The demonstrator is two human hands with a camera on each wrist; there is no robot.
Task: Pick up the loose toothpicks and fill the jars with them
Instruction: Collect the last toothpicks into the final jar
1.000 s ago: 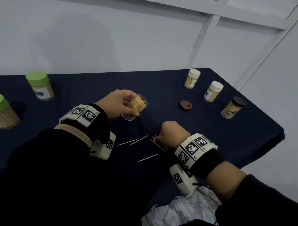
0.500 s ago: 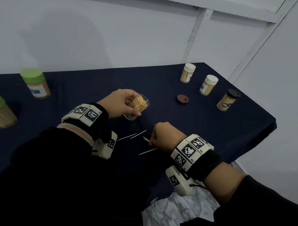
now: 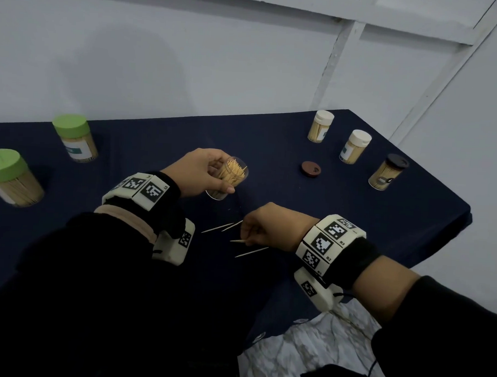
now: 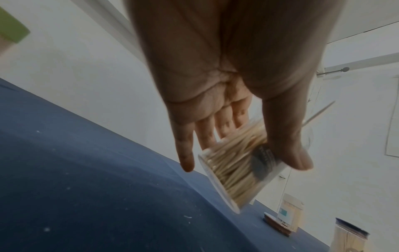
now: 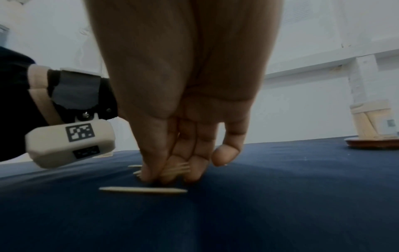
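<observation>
Left hand (image 3: 198, 172) has its thumb and fingers wrapped round a clear plastic open jar (image 3: 228, 178) packed with wooden toothpicks, tilted and lifted off the dark blue tablecloth (image 3: 271, 149). Right hand (image 3: 264, 227) is down on the cloth, fingertips (image 5: 151, 173) bunched tight, pinching a small bundle of thin wooden toothpicks (image 5: 176, 168). One more loose toothpick (image 5: 142, 190) lies flat just in front of those fingers.
</observation>
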